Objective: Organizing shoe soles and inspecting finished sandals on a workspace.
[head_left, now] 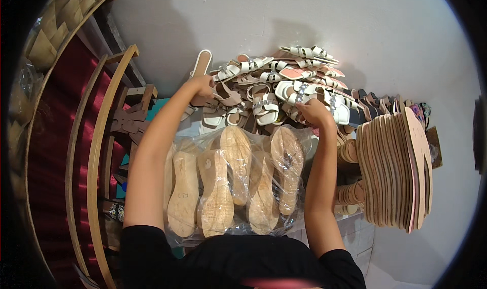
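1. Sandal pile (266, 76), along wall: straps attached; arrangement loose, handling apparently unfinished, remainder uncertain.
2. Clear bag (259, 143), nearest the body: wooden foot forms (217, 192) inside.
3. Sole stack (385, 172), right: strapless.
4. Left hand (204, 90): fingers curled beside beige sandal (228, 94), pile's left; grip indeterminable.
5. Right hand (315, 112): fingers bent at jewelled white sandal (289, 90), pile's front; grip likewise.
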A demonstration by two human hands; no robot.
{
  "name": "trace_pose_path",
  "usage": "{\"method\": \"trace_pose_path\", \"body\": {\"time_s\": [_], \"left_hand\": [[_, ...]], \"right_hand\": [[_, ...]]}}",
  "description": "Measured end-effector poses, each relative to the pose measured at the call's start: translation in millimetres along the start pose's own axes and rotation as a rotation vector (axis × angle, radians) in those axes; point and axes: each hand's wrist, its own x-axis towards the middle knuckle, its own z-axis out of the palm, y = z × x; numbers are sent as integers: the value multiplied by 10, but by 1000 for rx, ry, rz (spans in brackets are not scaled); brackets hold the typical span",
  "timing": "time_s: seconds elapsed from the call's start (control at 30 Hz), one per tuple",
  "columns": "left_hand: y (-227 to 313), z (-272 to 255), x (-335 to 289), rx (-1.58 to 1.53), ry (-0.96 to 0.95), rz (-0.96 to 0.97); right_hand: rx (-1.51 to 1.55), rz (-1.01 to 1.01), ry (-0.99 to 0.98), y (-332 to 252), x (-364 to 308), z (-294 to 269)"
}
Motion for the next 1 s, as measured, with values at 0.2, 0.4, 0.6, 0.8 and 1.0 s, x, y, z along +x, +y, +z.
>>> {"method": "trace_pose_path", "body": {"time_s": [0.2,0.4,0.6,0.8,1.0], "left_hand": [[-124,-393,-525,110,77,-37],[-206,-484,-804,-82,264,-29],[-194,-505,-1009,-377,214,-74],[-59,-394,-1122,-583,242,-38],[147,-206,-1307,-937,154,-79]], "right_hand": [[-169,97,-466,-434,84,149],[-261,97,-605,-334,532,721],[512,-148,-713,-525,618,911],[448,-434,-642,-422,961,795],[-455,-605,-557,-348,1206,1243]]}}
